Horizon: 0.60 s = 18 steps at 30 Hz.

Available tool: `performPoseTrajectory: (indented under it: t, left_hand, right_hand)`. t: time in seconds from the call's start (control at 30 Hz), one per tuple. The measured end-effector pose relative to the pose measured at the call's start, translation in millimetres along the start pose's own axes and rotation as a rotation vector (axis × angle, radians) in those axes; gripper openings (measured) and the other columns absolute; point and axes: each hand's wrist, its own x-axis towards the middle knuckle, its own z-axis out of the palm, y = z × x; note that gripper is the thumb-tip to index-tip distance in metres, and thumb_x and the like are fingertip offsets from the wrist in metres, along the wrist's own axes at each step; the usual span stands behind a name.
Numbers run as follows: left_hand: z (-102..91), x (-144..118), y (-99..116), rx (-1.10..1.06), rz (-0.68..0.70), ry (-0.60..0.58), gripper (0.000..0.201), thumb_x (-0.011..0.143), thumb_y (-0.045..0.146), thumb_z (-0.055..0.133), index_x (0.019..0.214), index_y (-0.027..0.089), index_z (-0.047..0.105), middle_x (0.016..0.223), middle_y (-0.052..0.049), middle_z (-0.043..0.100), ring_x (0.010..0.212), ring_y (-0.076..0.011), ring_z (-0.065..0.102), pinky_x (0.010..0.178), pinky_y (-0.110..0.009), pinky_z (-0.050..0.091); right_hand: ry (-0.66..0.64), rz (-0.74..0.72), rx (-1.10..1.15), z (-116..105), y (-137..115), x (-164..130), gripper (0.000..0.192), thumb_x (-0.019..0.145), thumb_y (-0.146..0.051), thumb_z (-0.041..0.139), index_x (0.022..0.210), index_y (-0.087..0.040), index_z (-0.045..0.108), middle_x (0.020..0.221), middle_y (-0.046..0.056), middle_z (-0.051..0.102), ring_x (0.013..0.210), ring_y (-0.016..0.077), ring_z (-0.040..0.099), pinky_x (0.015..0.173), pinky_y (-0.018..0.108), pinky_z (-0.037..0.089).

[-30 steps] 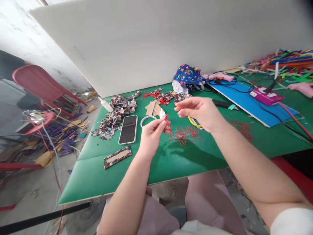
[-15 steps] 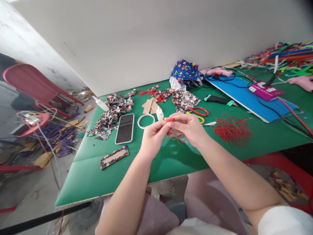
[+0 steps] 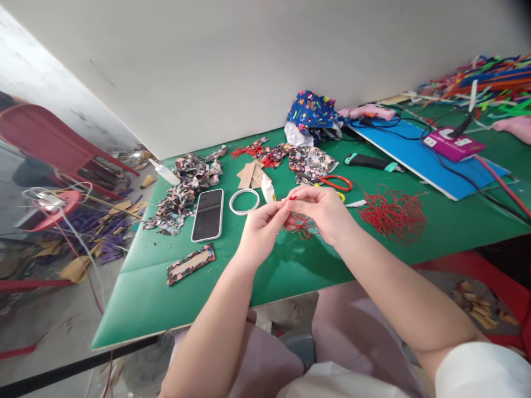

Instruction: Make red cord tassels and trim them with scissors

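My left hand (image 3: 262, 229) and my right hand (image 3: 319, 213) meet over the green table, fingertips pinched together on a red cord (image 3: 292, 197). Only a small bit of the cord shows between the fingers. Below and behind them lie loose red cords (image 3: 305, 228). A white glue bottle (image 3: 268, 189) stands just beyond my left fingers, with a white ring (image 3: 244, 202) to its left. Past my right hand lie scissors with red and yellow handles (image 3: 338, 182). A tangled pile of red cord (image 3: 392, 214) is to the right.
On the left are a phone (image 3: 207, 215), a flower-print covered strip (image 3: 191, 264), crumpled print fabric (image 3: 191, 177) and another glue bottle (image 3: 166, 173). Cardboard pieces (image 3: 251, 176) lie behind the ring. A box cutter (image 3: 371, 162), blue board (image 3: 440, 171) and purple power strip (image 3: 452, 145) are at right.
My fingers have closed further over the red cord, so less of it shows. Both hands stay together in nearly the same place. The view has shifted slightly.
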Motion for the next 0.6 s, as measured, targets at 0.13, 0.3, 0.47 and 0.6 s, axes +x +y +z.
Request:
performPoseTrajectory:
  t: [0.13,0.3,0.47,0.6]
  left_hand:
    - [3.2,-1.8,1.3,0.046,0.012,0.019,0.018,0.081,0.027,0.055,0.074,0.014,0.066,0.06,0.001,0.06,0.057,-0.0083,0.056,0.058,-0.02,0.047]
    - [5.8,-1.9,-0.8,0.087,-0.022,0.019,0.02,0.08,0.031,0.054,0.074,0.014,0.063,0.059,0.002,0.058,0.056,-0.0086,0.055,0.057,-0.02,0.047]
    - [9.0,1.3,-7.8,0.109,-0.1,-0.047,0.022,0.082,0.031,0.051,0.081,0.013,0.063,0.065,0.001,0.06,0.059,-0.0088,0.056,0.058,-0.02,0.047]
    - [6.0,4.2,-16.8,0.277,-0.143,-0.161,0.026,0.085,0.034,0.045,0.084,0.015,0.062,0.068,0.0,0.06,0.058,-0.0098,0.055,0.056,-0.022,0.044]
  right_hand:
    - [0.043,0.002,-0.016,-1.2,4.1,0.6,0.011,0.06,-0.026,0.077,0.06,-0.02,0.067,0.066,-0.002,0.062,0.063,0.0103,0.057,0.059,0.025,0.048]
    - [0.077,-0.015,-0.054,-6.6,4.8,2.3,0.013,0.062,-0.028,0.076,0.064,-0.02,0.066,0.068,-0.001,0.066,0.064,0.0111,0.06,0.065,0.027,0.05]
    - [0.162,-0.128,-0.048,-19.2,-6.4,7.6,0.016,0.065,-0.03,0.075,0.065,-0.02,0.062,0.068,-0.002,0.068,0.07,0.0125,0.065,0.077,0.031,0.052]
    - [0.177,-0.202,-0.055,-37.2,-16.4,13.2,0.017,0.068,-0.033,0.072,0.068,-0.021,0.06,0.067,-0.003,0.066,0.069,0.013,0.066,0.075,0.033,0.053]
